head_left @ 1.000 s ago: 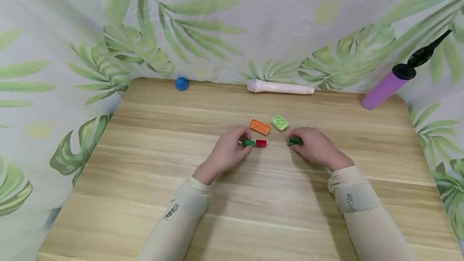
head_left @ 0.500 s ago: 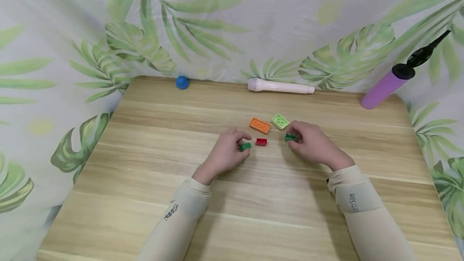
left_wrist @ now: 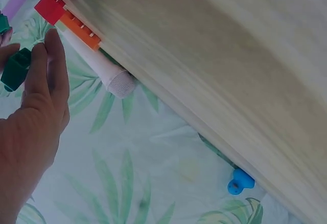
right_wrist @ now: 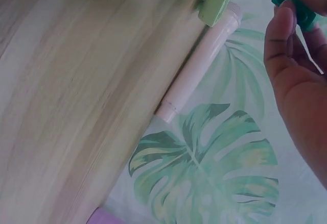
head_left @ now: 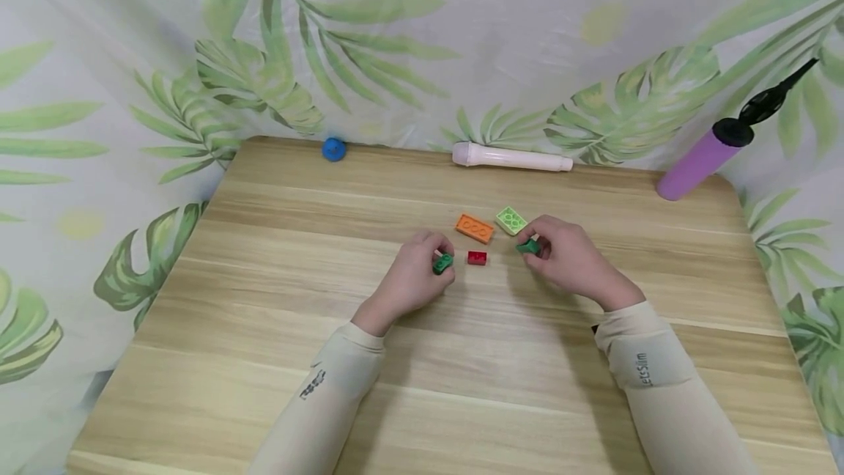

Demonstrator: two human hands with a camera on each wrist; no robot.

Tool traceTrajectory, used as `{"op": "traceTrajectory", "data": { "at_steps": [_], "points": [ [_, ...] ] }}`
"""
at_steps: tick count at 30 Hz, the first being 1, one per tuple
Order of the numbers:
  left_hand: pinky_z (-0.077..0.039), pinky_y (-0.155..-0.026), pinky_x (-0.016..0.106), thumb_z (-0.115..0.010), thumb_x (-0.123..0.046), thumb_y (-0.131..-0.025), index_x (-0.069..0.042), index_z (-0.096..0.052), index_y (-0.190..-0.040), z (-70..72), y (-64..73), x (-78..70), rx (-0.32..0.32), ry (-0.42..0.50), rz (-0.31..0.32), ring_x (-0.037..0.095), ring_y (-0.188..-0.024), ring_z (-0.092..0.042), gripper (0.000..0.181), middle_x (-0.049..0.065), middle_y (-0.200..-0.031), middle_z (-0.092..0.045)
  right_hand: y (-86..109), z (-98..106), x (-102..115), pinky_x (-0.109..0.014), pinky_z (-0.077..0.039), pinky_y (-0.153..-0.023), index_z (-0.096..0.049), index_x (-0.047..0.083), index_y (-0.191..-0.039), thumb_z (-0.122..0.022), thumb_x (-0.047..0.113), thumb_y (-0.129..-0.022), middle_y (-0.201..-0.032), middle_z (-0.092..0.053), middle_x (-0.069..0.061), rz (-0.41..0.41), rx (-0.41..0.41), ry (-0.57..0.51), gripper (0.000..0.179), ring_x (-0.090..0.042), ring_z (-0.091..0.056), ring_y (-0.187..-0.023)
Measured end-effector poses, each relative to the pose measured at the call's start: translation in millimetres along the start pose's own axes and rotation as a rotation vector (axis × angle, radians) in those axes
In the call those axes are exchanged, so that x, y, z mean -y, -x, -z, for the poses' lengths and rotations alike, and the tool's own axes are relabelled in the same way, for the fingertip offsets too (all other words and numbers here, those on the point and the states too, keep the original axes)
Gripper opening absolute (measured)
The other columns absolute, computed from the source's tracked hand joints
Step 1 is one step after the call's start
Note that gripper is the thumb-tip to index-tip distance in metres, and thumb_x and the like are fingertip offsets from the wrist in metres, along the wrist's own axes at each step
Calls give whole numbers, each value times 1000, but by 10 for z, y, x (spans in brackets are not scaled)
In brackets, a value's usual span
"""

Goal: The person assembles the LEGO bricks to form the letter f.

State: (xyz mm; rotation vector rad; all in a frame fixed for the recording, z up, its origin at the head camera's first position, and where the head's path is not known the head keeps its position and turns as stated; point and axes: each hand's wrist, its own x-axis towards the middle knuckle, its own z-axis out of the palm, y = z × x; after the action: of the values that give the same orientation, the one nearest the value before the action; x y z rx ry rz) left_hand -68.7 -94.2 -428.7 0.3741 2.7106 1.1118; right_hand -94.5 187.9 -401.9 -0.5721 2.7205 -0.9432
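My left hand (head_left: pixel 417 274) pinches a small green toy brick (head_left: pixel 443 264) between thumb and fingers, just left of a red brick (head_left: pixel 477 258) lying on the table. Another green brick (head_left: pixel 528 246) is pinched by my right hand (head_left: pixel 568 259), to the right of the red one. In the left wrist view the left green brick (left_wrist: pixel 16 70) shows at the fingertips; the right wrist view shows the right green brick (right_wrist: pixel 295 7) likewise. Behind the red brick lie an orange brick (head_left: pixel 474 228) and a light green brick (head_left: pixel 511 221), both with their hollow undersides up.
A pale pink toy microphone (head_left: pixel 514 158) lies along the table's back edge. At the back left sits a small blue object (head_left: pixel 333 149). A purple hand pump (head_left: pixel 700 163) with a black top stands at the back right. A leaf-print cloth (head_left: pixel 382 57) hangs behind the wooden table (head_left: pixel 488 387).
Both green bricks have been turned in the fingers. The left one has moved slightly away from the red brick; my right hand has shifted a little towards the back. The loose bricks stay put.
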Motion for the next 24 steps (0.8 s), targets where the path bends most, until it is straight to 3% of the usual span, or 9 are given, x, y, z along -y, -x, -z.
{"op": "traceTrajectory", "data": {
  "at_steps": [4, 9, 17, 24],
  "points": [
    [-54, -79, 34, -72, -6, -95, -8, -62, -111, -8, -19, -11, 65, -39, 36, 22, -92, -58, 19, 9, -110, -59, -8, -1, 8, -36, -55, -77, -74, 10, -112, -76, 4, -92, -104, -71, -6, 0, 4, -11, 22, -20, -64, -85],
    [-55, -87, 39, -70, -9, -101, -9, -62, -119, -63, -26, -29, 124, -87, 65, 23, -96, -58, 20, 10, -111, -58, -14, -5, 24, -36, -55, -77, -76, 7, -115, -76, 6, -93, -103, -71, -8, -5, -9, -16, 22, -20, -65, -85],
    [-58, -90, 41, -74, -7, -99, -9, -70, -122, -139, -16, -62, 82, -233, 10, 22, -101, -65, 24, 9, -112, -69, -14, -12, 24, -40, -59, -80, -74, 5, -120, -75, 8, -95, -106, -74, -10, -7, -15, -25, 25, -22, -68, -88],
    [-59, -94, 44, -77, -4, -95, -9, -72, -126, -127, -37, -68, 104, -204, 47, 27, -106, -66, 32, 14, -120, -67, -7, -6, 47, -47, -61, -90, -71, 6, -118, -73, 6, -96, -112, -75, -11, -2, -2, -92, 22, -27, -73, -100]
  ]
}}
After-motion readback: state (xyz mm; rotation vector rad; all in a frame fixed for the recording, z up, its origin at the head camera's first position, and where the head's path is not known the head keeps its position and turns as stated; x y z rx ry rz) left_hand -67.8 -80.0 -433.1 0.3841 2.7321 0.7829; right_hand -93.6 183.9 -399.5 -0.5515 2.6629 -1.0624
